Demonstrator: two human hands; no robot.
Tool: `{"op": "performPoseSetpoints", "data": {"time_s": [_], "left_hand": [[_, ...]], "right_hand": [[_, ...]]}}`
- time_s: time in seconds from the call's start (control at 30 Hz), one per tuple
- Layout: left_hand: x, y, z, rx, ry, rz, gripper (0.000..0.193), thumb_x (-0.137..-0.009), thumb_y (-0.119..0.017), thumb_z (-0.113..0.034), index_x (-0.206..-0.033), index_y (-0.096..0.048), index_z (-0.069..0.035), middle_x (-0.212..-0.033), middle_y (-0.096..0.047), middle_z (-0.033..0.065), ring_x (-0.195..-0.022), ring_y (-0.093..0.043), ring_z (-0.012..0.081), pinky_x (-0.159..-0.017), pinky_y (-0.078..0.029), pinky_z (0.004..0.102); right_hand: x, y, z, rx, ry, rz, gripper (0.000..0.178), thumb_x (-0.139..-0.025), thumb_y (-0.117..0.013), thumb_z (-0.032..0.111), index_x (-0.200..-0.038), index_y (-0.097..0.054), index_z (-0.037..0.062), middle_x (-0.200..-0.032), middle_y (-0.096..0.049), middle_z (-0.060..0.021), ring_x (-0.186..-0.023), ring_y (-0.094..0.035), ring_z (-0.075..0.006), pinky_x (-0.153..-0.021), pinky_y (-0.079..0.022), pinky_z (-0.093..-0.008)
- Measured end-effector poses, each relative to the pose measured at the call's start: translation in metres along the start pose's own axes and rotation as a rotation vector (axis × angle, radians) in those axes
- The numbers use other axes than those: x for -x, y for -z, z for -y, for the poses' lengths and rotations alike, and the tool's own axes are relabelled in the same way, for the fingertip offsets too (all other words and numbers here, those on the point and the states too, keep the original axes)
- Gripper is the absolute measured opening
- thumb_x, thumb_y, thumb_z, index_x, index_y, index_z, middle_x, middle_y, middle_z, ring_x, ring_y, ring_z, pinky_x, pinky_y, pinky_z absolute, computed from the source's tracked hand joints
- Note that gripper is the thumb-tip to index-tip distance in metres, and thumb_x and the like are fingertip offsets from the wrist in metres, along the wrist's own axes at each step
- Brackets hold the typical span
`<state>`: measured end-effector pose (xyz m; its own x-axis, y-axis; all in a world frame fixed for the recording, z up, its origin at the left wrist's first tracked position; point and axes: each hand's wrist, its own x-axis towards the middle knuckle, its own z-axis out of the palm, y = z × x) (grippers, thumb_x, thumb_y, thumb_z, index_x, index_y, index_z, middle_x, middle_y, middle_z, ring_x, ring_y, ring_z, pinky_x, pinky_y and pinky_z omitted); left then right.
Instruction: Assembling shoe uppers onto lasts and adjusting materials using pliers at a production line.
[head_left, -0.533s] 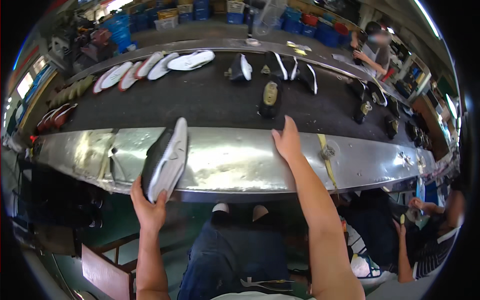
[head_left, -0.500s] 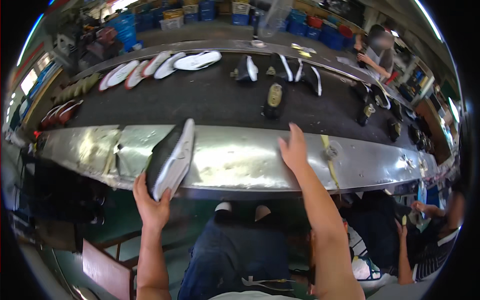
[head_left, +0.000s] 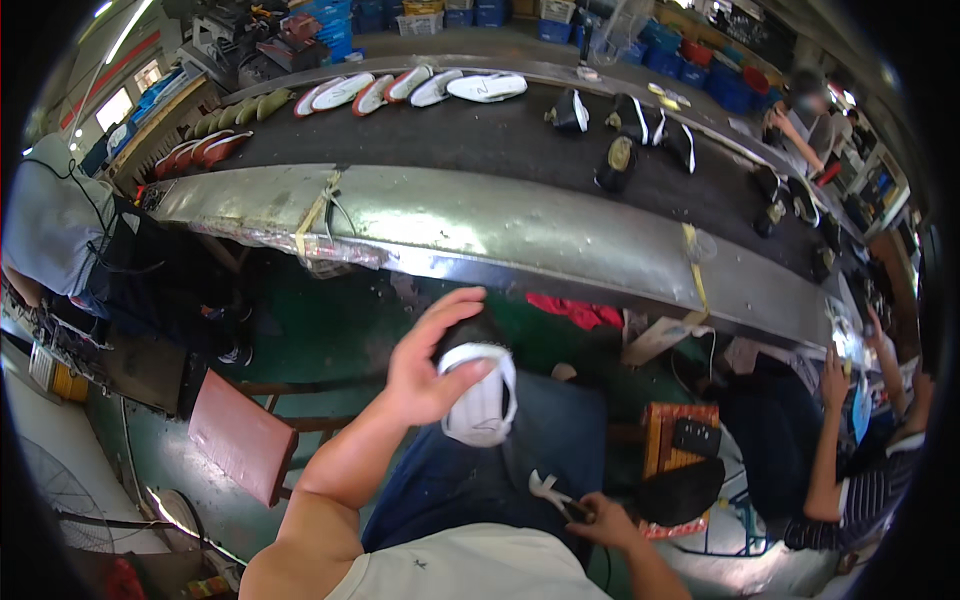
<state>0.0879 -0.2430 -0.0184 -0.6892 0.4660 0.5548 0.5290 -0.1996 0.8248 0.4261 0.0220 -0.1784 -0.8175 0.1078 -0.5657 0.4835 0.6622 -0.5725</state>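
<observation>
Over my lap, my left hand [head_left: 435, 365] is closed round a dark shoe [head_left: 478, 410], with the thumb lying across its white sole. The shoe is tipped so the sole faces up toward me, and much of its dark upper is hidden by the hand and sole. Lower right, my right hand [head_left: 605, 522] is wrapped round the handles of metal pincers [head_left: 548, 488], whose jaws point up and left over my dark trousers [head_left: 540, 425].
Beyond my knees runs a metal ledge [head_left: 540, 225] beside a dark conveyor belt [head_left: 420, 135] carrying several shoes [head_left: 488, 88]. A pink-topped stool [head_left: 240, 435] stands at left. Co-workers are at left [head_left: 70, 220], lower right [head_left: 870, 490] and far right [head_left: 805, 120].
The shoe has come from above the metal ledge back over my lap in my left hand. My right hand has dropped from the ledge and taken hold of the pincers. The view has turned.
</observation>
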Motion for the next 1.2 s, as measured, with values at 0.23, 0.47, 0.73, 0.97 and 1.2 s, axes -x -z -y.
{"op": "performPoseSetpoints", "data": {"time_s": [0.23,0.47,0.73,0.97,1.2], "left_hand": [[0.085,-0.075,0.107,0.27,0.564,0.2,0.05,-0.095,-0.071,-0.006,-0.142,-0.055,-0.007,-0.133,-0.06,0.0053,-0.118,-0.057,0.0135,-0.105,-0.044,0.0315],[0.082,-0.063,0.113,0.279,0.576,0.424,0.05,-0.108,-0.051,-0.022,-0.153,-0.036,-0.008,-0.15,-0.042,0.0103,-0.137,-0.042,0.0199,-0.116,-0.033,0.0339],[0.076,-0.051,0.107,0.048,0.504,0.481,0.051,-0.108,-0.05,-0.027,-0.151,-0.039,-0.004,-0.156,-0.039,0.019,-0.148,-0.035,0.0325,-0.121,-0.027,0.0384],[0.084,-0.041,0.15,0.133,0.464,0.463,0.045,-0.103,-0.054,-0.01,-0.147,-0.047,-0.004,-0.152,-0.046,0.0135,-0.144,-0.038,0.0225,-0.119,-0.03,0.0362],[0.072,-0.039,0.14,0.11,0.399,0.516,0.049,-0.101,-0.057,-0.011,-0.148,-0.046,-0.005,-0.147,-0.049,0.0137,-0.138,-0.045,0.0256,-0.115,-0.035,0.0367]], "right_hand": [[0.013,0.04,0.023,-1.347,0.116,0.43,0.062,-0.083,-0.082,0.02,-0.133,-0.048,0.0072,-0.099,-0.062,-0.003,-0.076,-0.057,-0.0116,-0.064,-0.047,-0.026],[-0.002,0.058,0.125,-0.561,0.088,0.173,0.027,-0.101,-0.061,0.023,-0.117,-0.059,0.0017,-0.102,-0.071,-0.0073,-0.085,-0.067,-0.0158,-0.075,-0.052,-0.0304],[-0.067,0.064,0.123,-0.814,0.218,0.237,0.031,-0.103,-0.056,0.02,-0.125,-0.058,-0.0006,-0.105,-0.068,-0.0045,-0.091,-0.063,-0.0117,-0.08,-0.053,-0.0308],[-0.095,0.049,0.12,-0.333,0.19,0.055,0.023,-0.102,-0.058,0.02,-0.111,-0.059,-0.0003,-0.083,-0.067,-0.0074,-0.073,-0.066,-0.0154,-0.068,-0.054,-0.0319],[-0.083,0.021,0.124,-0.11,0.355,-0.294,0.03,-0.097,-0.061,0.015,-0.118,-0.056,-0.0065,-0.1,-0.065,-0.0279,-0.094,-0.064,-0.0463,-0.083,-0.053,-0.0494]]}}
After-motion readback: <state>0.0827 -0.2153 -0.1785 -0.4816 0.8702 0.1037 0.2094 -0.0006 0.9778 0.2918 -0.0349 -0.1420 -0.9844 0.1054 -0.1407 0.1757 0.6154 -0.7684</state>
